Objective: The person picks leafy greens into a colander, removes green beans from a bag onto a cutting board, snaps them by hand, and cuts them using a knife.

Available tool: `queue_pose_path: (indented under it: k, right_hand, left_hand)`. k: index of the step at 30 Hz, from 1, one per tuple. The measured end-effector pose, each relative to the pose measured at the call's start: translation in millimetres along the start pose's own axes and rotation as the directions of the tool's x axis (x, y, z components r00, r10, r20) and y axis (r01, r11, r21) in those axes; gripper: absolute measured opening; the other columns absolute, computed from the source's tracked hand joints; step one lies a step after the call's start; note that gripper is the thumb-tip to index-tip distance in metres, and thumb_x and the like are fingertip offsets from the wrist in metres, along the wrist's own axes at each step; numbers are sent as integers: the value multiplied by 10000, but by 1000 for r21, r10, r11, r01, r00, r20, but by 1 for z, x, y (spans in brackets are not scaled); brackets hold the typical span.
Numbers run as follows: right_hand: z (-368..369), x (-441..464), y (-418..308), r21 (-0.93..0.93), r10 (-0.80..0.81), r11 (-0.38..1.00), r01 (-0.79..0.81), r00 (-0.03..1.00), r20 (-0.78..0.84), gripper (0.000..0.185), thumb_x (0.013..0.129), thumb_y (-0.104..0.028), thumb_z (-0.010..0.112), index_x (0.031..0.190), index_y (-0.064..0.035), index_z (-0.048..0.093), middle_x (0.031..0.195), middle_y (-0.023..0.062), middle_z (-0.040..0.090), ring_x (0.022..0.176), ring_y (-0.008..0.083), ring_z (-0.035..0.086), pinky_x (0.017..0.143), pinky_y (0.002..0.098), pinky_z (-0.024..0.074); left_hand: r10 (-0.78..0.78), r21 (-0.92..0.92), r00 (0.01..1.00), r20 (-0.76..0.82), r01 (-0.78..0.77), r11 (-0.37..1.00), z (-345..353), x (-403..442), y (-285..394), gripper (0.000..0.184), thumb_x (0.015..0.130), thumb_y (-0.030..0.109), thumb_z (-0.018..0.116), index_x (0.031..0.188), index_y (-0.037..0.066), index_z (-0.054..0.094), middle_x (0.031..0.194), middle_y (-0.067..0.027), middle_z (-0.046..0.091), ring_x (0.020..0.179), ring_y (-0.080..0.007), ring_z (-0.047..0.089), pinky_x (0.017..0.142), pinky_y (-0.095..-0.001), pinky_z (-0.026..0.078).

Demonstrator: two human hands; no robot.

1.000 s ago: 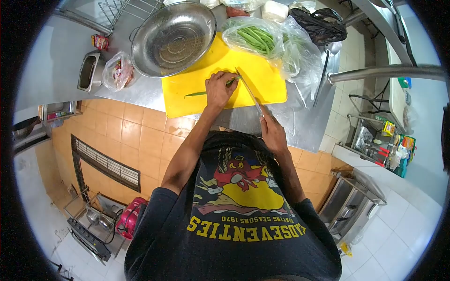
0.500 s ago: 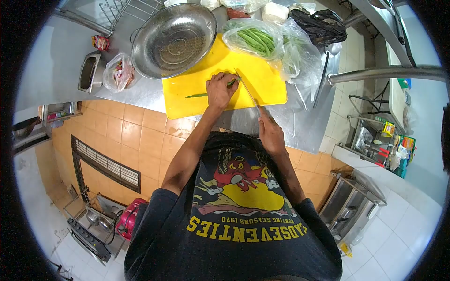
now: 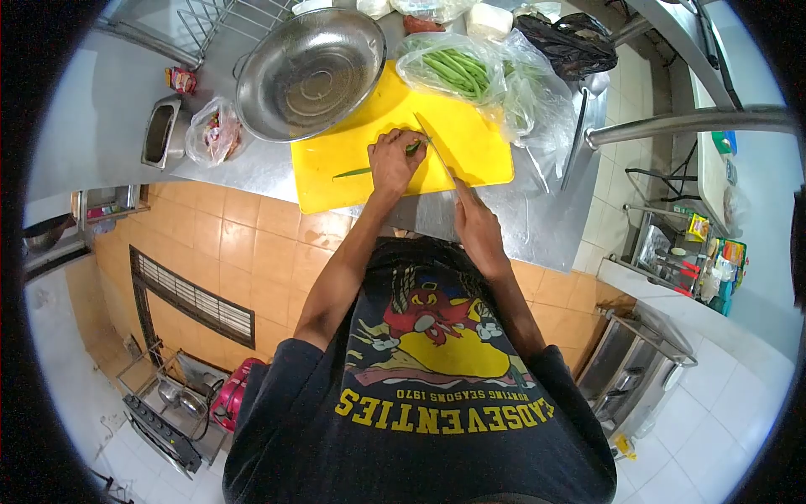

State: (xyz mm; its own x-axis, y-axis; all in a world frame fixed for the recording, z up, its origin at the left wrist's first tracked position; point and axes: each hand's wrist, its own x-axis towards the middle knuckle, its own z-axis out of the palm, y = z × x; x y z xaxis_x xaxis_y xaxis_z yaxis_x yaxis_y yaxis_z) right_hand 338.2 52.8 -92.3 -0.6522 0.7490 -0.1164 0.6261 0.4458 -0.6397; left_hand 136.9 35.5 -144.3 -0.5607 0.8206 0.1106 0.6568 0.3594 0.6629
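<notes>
On the yellow cutting board (image 3: 474,139), my left hand (image 3: 393,161) is closed over a green bean (image 3: 353,173), whose thin end sticks out to the left. A bit of green also shows at my left fingertips. My right hand (image 3: 477,228) is wrapped round the handle of a knife (image 3: 438,154). The blade slants up and left across the board, its edge close beside or touching my left fingertips; which of these I cannot tell. Behind the board, more green beans (image 3: 457,72) lie in a clear plastic bag (image 3: 411,57).
A large metal bowl (image 3: 273,76) rests against the board's back left. Left of it are a small plastic bag (image 3: 214,134) and a metal container (image 3: 159,134). A black plastic bag (image 3: 567,46) lies at the back right, near a metal rail (image 3: 688,123).
My right hand and the knife have shifted slightly up and to the left. My left hand keeps its place on the bean.
</notes>
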Motion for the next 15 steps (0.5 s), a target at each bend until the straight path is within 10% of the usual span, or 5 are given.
queue_pose_path:
  k: [15]
  right_hand:
    - [13,10,3,-10,22,1000,-22,1000,-6,399,966,-163,444,1358,-89,431,1061,303,601,877,454,624,746,530,511]
  left_hand:
    - [40,39,996,-85,-37,999,2,-1,3,146,756,228,718,900,209,709,846,8,648,841,-232,585,752,-386,392]
